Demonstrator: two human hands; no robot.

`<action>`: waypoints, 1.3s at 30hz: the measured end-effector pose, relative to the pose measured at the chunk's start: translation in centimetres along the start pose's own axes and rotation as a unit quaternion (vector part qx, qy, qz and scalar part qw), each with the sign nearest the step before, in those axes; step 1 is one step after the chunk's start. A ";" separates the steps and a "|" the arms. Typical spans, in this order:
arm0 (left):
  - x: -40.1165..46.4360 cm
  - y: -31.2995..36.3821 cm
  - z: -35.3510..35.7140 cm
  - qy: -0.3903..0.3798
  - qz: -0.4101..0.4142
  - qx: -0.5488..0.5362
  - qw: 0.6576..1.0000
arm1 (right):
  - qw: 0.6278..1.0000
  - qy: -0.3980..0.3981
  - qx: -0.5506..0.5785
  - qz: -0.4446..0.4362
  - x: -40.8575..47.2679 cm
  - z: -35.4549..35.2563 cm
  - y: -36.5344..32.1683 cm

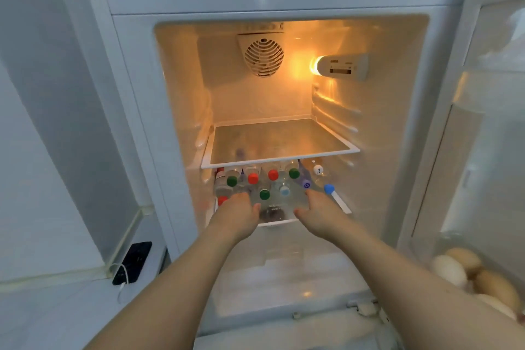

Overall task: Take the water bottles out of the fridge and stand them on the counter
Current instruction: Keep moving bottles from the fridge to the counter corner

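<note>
Several clear water bottles with green (264,194), red (252,178), blue (329,188) and white (318,169) caps stand crowded on the lower fridge shelf (342,205). Both my arms reach into the fridge. My left hand (237,214) is at the front left of the shelf, just right of a red-capped bottle (222,200). My right hand (319,212) is at the front right, below a purple cap (306,185). The front green-capped bottle stands between my two thumbs. Both hands have fingers stretched forward and grip nothing that I can see.
The glass upper shelf (281,160) is bare, right above the bottle caps. The open fridge door (483,136) stands on the right with eggs (451,270) in its lower rack. A dark phone (133,263) on a white cable lies on the counter (56,307) to the left.
</note>
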State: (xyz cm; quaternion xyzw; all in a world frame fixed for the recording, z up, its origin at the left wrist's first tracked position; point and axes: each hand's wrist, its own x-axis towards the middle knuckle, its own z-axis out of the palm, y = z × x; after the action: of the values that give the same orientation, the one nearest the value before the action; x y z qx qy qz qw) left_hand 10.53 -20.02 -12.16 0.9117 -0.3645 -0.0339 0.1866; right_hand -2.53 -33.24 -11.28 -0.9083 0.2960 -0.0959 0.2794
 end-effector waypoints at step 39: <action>23.0 -2.0 6.5 0.085 -0.232 -0.448 0.859 | 0.941 0.219 0.226 0.127 26.6 8.9 1.6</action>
State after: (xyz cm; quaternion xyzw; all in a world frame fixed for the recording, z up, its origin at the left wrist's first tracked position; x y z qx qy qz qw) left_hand 27.40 -36.36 -17.23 0.7870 -0.0706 -0.1581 0.5921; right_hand 21.20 -46.05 -19.32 -0.7325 0.4339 -0.3208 0.4151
